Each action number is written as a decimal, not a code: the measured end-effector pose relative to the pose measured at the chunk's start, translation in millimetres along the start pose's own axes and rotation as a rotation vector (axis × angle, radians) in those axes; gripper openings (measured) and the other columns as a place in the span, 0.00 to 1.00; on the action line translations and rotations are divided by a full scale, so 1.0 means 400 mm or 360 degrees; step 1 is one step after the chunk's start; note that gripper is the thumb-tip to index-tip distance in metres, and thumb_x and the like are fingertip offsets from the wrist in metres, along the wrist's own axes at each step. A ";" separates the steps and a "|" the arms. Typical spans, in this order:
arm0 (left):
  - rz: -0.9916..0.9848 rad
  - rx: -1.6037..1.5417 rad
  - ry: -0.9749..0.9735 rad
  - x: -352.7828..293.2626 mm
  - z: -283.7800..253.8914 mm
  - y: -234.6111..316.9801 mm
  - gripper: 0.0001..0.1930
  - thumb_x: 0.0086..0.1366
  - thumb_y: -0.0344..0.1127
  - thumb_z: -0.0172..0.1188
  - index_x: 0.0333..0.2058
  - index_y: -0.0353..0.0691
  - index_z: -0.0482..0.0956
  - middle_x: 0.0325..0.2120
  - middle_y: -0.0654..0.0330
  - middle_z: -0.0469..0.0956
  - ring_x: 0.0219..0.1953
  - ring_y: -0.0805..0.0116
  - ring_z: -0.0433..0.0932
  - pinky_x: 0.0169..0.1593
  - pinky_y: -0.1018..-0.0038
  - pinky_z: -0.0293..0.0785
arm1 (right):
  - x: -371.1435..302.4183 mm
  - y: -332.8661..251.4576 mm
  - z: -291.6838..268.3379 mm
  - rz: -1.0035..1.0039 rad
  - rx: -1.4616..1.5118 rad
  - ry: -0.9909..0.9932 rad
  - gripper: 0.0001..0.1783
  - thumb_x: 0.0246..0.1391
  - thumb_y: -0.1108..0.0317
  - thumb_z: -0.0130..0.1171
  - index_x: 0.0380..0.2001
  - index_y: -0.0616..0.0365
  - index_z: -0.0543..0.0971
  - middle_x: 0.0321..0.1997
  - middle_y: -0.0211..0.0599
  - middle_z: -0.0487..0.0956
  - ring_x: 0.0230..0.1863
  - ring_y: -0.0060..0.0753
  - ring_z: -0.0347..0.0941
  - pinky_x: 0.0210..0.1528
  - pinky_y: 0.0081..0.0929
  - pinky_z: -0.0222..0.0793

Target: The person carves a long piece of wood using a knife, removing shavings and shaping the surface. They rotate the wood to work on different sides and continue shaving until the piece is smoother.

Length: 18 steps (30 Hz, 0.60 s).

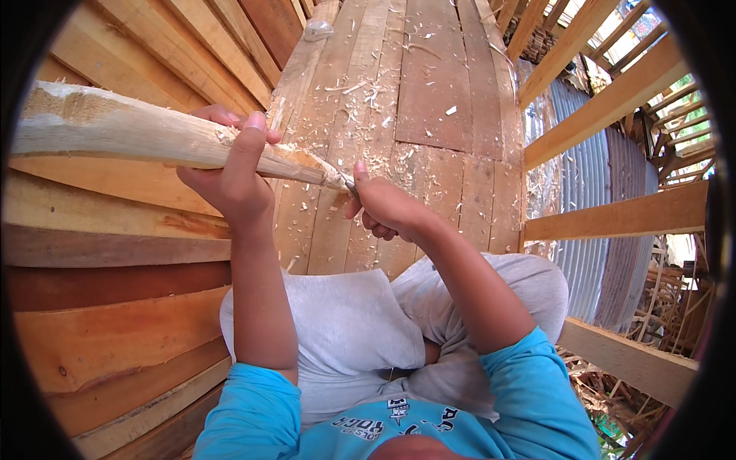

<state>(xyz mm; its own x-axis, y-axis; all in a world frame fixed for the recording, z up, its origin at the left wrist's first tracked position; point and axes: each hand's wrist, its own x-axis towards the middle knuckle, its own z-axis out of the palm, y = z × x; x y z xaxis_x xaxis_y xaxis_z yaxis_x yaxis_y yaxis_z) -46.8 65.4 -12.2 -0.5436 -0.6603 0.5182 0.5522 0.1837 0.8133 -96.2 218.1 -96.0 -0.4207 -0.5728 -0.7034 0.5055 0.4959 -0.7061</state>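
Observation:
A long, pale, peeled piece of wood (130, 130) slants in from the left edge, thick there and tapering to a roughly cut tip near the middle. My left hand (241, 172) is wrapped round it from below, thumb on top, a short way behind the tip. At the tip my right hand (387, 205) is closed, its thumb pointing up along the end. A bit of grey metal blade (350, 185), apparently a small knife, shows between the right thumb and the wood; its handle is hidden in the hand. Curled shavings cling to the cut end.
I sit cross-legged on a plank floor (433, 100) strewn with wood shavings. Wooden boards (115, 349) line the left side. On the right, a timber railing (613, 215) borders corrugated metal sheets (579, 176). A small clear, rounded object (317, 30) lies at the far left.

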 end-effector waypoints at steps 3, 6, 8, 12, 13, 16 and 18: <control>0.0002 0.0073 0.0044 -0.004 0.003 -0.005 0.11 0.52 0.19 0.59 0.31 0.37 0.67 0.24 0.59 0.67 0.22 0.66 0.75 0.27 0.71 0.76 | -0.004 -0.010 0.024 -0.0327 -0.0166 0.0237 0.39 0.68 0.41 0.26 0.29 0.68 0.74 0.18 0.37 0.70 0.15 0.28 0.60 0.18 0.30 0.57; -0.0011 0.0077 0.0068 -0.013 0.014 -0.001 0.11 0.52 0.19 0.59 0.31 0.36 0.67 0.25 0.58 0.68 0.22 0.65 0.75 0.28 0.70 0.76 | 0.055 0.036 0.027 -0.0446 -0.0309 0.0482 0.38 0.67 0.46 0.30 0.29 0.74 0.75 0.21 0.48 0.75 0.19 0.39 0.72 0.22 0.38 0.66; 0.0035 0.0056 0.0039 -0.019 0.020 0.000 0.11 0.52 0.19 0.59 0.31 0.36 0.67 0.24 0.58 0.69 0.22 0.65 0.75 0.29 0.70 0.76 | 0.101 0.074 0.001 -0.0129 -0.0158 0.0407 0.37 0.67 0.48 0.32 0.28 0.76 0.75 0.22 0.50 0.76 0.22 0.41 0.74 0.24 0.38 0.68; 0.0060 -0.0021 0.0042 -0.030 0.033 -0.002 0.09 0.52 0.20 0.63 0.29 0.34 0.71 0.20 0.59 0.72 0.21 0.68 0.78 0.29 0.75 0.77 | 0.092 0.061 -0.010 -0.0176 -0.0243 0.0344 0.35 0.66 0.48 0.35 0.28 0.75 0.75 0.20 0.43 0.74 0.19 0.35 0.71 0.22 0.37 0.66; 0.0074 0.0019 0.0053 -0.031 0.034 0.000 0.09 0.52 0.20 0.63 0.29 0.33 0.71 0.20 0.59 0.72 0.21 0.69 0.78 0.29 0.75 0.77 | 0.066 0.030 0.002 -0.0227 -0.0203 0.0325 0.34 0.66 0.48 0.36 0.29 0.73 0.76 0.19 0.41 0.73 0.18 0.34 0.69 0.21 0.37 0.66; 0.0114 0.0114 0.0120 -0.033 0.041 0.003 0.08 0.53 0.20 0.63 0.28 0.33 0.71 0.22 0.57 0.74 0.21 0.69 0.78 0.29 0.75 0.77 | 0.019 -0.001 0.027 -0.0410 0.0013 0.0330 0.30 0.67 0.47 0.36 0.26 0.63 0.73 0.15 0.29 0.65 0.13 0.26 0.60 0.16 0.33 0.56; 0.0116 0.0176 0.0158 -0.033 0.048 0.001 0.08 0.55 0.21 0.64 0.30 0.32 0.72 0.24 0.56 0.75 0.23 0.68 0.79 0.30 0.75 0.77 | 0.025 0.011 0.021 -0.0494 0.0094 0.0283 0.28 0.68 0.46 0.35 0.27 0.59 0.71 0.14 0.25 0.62 0.12 0.23 0.55 0.14 0.30 0.51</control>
<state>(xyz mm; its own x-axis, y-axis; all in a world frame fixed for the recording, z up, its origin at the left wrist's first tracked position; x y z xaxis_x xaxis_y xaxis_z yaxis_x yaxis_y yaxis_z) -51.3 88.2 -13.8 -0.4366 -0.7099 0.5527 0.5117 0.3093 0.8015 -91.9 209.2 -105.6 -0.6827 -0.5654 -0.4629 0.3735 0.2744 -0.8861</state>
